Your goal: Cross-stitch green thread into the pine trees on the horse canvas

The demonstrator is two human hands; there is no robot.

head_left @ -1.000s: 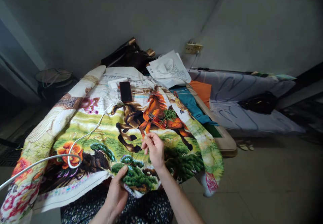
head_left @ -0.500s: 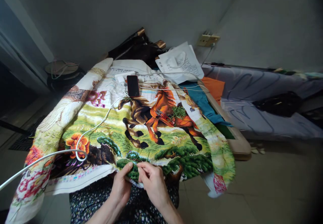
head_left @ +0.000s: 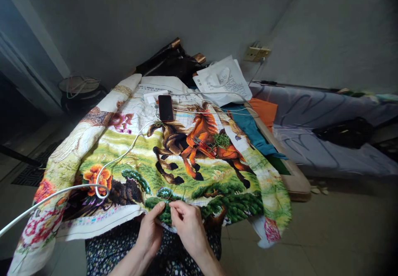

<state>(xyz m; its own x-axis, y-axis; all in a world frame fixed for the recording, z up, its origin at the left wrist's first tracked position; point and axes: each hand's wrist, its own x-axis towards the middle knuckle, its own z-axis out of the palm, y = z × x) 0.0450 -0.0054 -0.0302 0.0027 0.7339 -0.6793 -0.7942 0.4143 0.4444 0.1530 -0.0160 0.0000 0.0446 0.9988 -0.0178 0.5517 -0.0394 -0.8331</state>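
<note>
I see both hands pinch the colourful horse-patterned cross-stitch cloth [head_left: 174, 160] edge at six o'clock: left hand [head_left: 149, 232], right hand [head_left: 188, 226] touching.

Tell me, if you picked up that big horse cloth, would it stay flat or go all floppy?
Probably floppy: the horse cloth already droops over the table's edges and bunches where the left hand and right hand pinch it. It is likely fairly heavy, being large and densely stitched. The phone on it might slide off.
</note>
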